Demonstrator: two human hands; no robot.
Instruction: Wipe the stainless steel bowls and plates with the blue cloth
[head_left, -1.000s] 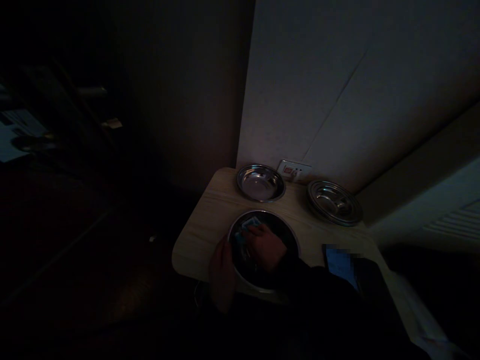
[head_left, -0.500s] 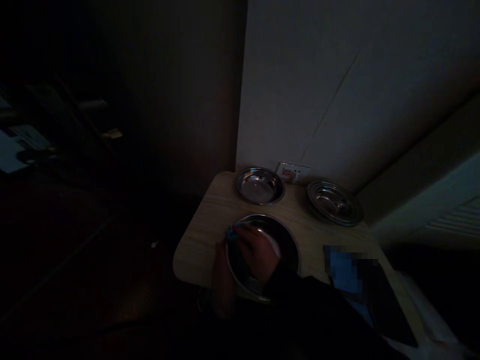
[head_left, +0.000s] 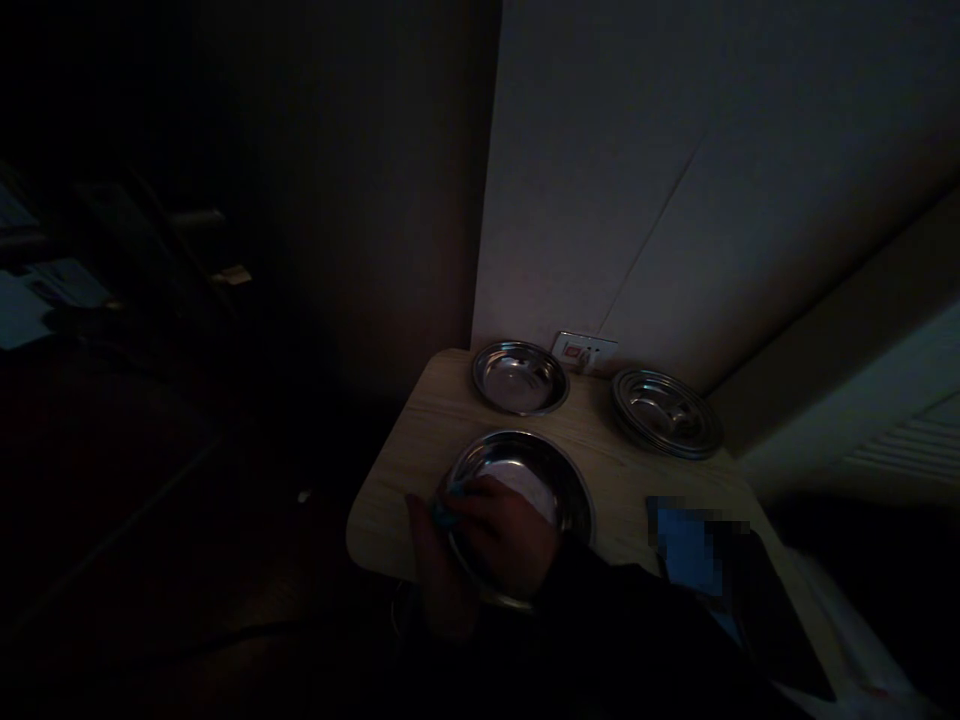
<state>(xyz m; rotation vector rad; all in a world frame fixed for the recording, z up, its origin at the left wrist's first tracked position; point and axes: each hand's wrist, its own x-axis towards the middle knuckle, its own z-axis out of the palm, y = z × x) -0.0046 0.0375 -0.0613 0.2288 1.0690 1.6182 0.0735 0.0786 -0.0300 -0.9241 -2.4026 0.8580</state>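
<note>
**Where the cloth meets the basin, even pressure should count most**

Because the light is so poor, I'd go by feel as much as sight. The right hand has its fingers closed over the bunched blue-green cloth, at the left edge of the basin, which sits beneath that hand on the table. Just beside it, the left hand is at the basin's near-left side; whether it grips the rim, I cannot tell. If this is wiping, as I judge, the cloth should fold over both faces of the rim, with the left hand bracing from outside so nothing skids, and short strokes rather than long sweeps. Past the right hand, the round metal basin shows a pale, shiny floor, darker walls and a thin bright rim. Smears or droplets are too dim to make out.
</note>
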